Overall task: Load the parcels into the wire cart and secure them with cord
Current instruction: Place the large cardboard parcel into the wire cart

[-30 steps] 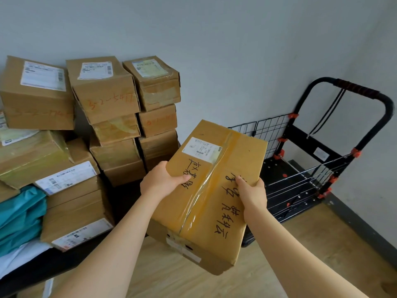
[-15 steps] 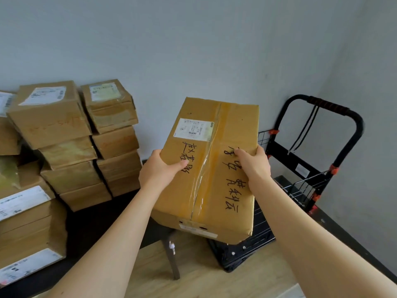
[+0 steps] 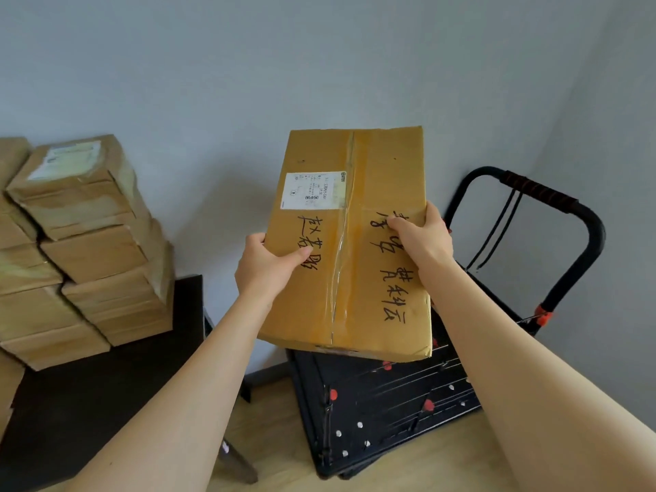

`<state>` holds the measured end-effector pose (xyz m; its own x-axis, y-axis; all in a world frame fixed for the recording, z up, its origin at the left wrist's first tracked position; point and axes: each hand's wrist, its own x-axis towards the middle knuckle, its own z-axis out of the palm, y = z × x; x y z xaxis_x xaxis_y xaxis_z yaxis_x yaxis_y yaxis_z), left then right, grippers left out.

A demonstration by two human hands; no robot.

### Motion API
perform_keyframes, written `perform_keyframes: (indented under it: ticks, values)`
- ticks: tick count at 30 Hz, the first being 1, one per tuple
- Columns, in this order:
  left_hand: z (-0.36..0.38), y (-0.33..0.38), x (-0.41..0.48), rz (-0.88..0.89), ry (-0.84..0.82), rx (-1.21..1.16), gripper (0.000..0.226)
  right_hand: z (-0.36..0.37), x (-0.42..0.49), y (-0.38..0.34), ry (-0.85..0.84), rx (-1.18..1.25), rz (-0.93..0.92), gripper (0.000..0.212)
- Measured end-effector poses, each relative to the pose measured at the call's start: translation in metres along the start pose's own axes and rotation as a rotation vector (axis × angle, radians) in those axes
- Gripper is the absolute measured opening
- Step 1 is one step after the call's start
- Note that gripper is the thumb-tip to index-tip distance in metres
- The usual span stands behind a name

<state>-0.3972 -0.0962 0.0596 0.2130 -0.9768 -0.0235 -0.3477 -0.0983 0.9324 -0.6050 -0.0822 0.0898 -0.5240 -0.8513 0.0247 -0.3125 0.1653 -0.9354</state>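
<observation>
Hands: your left hand point(image 3: 266, 268) and right hand point(image 3: 422, 239) grip the box point(image 3: 355, 250) by its long sides.
Below: the cart point(image 3: 383, 399) sits under the box, whose long axis points away from you.

The held parcel point(image 3: 348, 250) fills the centre of the frame just above the wire cart point(image 3: 383, 403), whose open top shows at lower right, while its black handle point(image 3: 537, 191) bars the right and stacked parcels point(image 3: 106, 250) on the dark table point(image 3: 106, 403) block the left.
</observation>
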Motion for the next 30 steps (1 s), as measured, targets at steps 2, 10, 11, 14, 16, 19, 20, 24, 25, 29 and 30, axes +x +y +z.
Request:
perform_keyframes:
  ticks: [2,10,11,14,16,19,20,24,25,29,30]
  values:
    - [0.016,0.002,0.011,-0.020,-0.013,-0.004,0.067,-0.002,0.020,0.007,-0.013,-0.010,-0.003,0.050]
    - [0.088,-0.013,0.074,-0.111,-0.121,-0.043,0.083,0.002,0.101,0.050,-0.057,-0.061,0.024,0.063]
    - [0.097,-0.013,0.081,-0.120,-0.124,-0.054,0.076,0.001,0.109,0.058,-0.054,-0.061,0.044,0.064]
    - [0.126,-0.011,0.096,-0.132,-0.136,-0.057,0.064,-0.003,0.127,0.083,-0.044,-0.065,0.095,0.063]
    - [0.144,-0.010,0.100,-0.143,-0.157,-0.030,0.063,-0.006,0.136,0.098,-0.041,-0.068,0.096,0.060]
    - [0.166,-0.025,0.103,-0.189,-0.187,0.019,0.058,-0.007,0.149,0.115,-0.056,-0.065,0.100,0.063]
    - [0.172,-0.030,0.103,-0.196,-0.196,0.026,0.059,-0.007,0.152,0.120,-0.054,-0.065,0.100,0.065]
    - [0.190,-0.037,0.103,-0.225,-0.191,0.043,0.062,-0.009,0.167,0.134,-0.058,-0.074,0.119,0.065]
    - [0.193,-0.037,0.103,-0.231,-0.184,0.049,0.062,-0.009,0.171,0.137,-0.068,-0.065,0.130,0.064]
    - [0.203,-0.036,0.101,-0.233,-0.145,0.065,0.059,-0.011,0.179,0.155,-0.124,-0.024,0.159,0.065]
    - [0.206,-0.038,0.100,-0.246,-0.133,0.056,0.057,-0.012,0.180,0.160,-0.147,-0.022,0.167,0.065]
